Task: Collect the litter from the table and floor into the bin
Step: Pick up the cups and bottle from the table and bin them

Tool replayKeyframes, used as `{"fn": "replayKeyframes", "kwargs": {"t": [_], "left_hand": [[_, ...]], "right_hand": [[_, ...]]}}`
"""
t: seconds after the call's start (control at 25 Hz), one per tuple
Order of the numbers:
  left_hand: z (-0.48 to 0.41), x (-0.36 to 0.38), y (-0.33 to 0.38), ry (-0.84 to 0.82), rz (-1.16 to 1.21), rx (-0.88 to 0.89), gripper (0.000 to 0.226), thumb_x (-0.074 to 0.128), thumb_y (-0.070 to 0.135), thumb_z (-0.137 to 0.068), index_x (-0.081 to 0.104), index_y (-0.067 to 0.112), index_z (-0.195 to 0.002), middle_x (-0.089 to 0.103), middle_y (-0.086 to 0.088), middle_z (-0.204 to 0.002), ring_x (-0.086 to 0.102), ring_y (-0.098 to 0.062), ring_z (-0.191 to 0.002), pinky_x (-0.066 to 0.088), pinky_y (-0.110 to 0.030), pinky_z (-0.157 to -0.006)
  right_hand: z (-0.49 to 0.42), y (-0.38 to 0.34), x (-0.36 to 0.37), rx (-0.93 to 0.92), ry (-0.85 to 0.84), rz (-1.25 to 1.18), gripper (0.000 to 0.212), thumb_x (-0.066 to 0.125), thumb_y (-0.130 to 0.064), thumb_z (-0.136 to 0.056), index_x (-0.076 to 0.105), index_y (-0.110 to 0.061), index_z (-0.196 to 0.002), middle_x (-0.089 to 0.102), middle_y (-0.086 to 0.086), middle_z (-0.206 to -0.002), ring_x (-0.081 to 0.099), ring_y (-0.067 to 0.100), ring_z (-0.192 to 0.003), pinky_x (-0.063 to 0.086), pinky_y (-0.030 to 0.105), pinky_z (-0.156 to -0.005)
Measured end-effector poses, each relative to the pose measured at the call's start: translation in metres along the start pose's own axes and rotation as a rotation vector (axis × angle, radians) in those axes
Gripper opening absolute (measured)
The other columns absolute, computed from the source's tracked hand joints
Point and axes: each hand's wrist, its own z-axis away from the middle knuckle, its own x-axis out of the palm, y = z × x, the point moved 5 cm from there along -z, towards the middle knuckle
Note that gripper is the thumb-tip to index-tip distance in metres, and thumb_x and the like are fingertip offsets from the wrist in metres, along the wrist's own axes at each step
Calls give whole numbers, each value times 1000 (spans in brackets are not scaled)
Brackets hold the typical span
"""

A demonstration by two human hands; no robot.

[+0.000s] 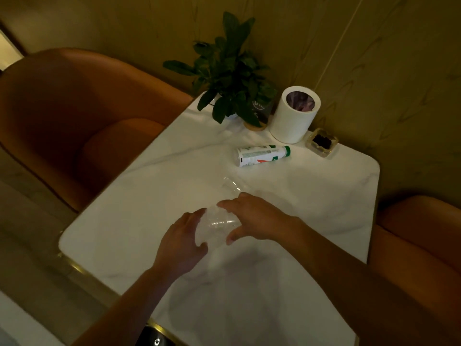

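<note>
Over the middle of the white marble table (139, 221) both hands hold a clear plastic cup (219, 226). My left hand (182, 248) grips its left side and my right hand (257, 218) wraps its right end. Just beyond my right hand a second clear cup (232, 184) lies on its side. Farther back lies a white bottle (262, 155) with a green cap. The small white cylindrical bin (291, 121), lined with a purplish bag, stands at the table's far edge near the wall.
A potted green plant (232, 73) stands left of the bin. A small clear box with dark contents (322, 142) sits to the bin's right. Orange armchairs flank the table: one at the left (74, 116), one at the right (419, 245). The wall runs behind.
</note>
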Motion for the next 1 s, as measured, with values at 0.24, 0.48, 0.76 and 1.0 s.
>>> {"fn": "replayKeyframes", "kwargs": {"t": [0.24,0.48,0.76,1.0], "left_hand": [[-7,3,14,-23,223,-47,78,70,31,-64,40,32,-136,54,18,-115,57,-4,-99,48,-22,-80],[-11,8,-20,-51,494,-322,74,74,27,-54,52,33,-124,65,14,-92,63,-4,-89,40,-11,-69],[-16,13,-41,-54,481,-427,72,80,23,-58,51,29,-124,66,12,-100,66,-8,-97,42,-20,-73],[-26,18,-37,-95,432,-393,78,80,25,-59,47,31,-130,68,5,-108,66,-10,-103,43,-21,-79]], "right_hand": [[-16,-21,14,58,113,-418,81,56,-56,-88,19,-24,-152,37,7,-152,33,22,-138,33,40,-112],[-32,57,4,593,546,-470,46,57,-34,-95,52,-14,-136,53,11,-138,48,29,-126,40,37,-105],[-72,88,24,679,206,-16,83,65,-44,-87,17,-21,-151,53,14,-136,50,32,-123,45,41,-96],[-27,55,25,534,534,-1397,100,88,-19,-63,31,-29,-146,71,8,-111,68,24,-106,55,38,-90]]}}
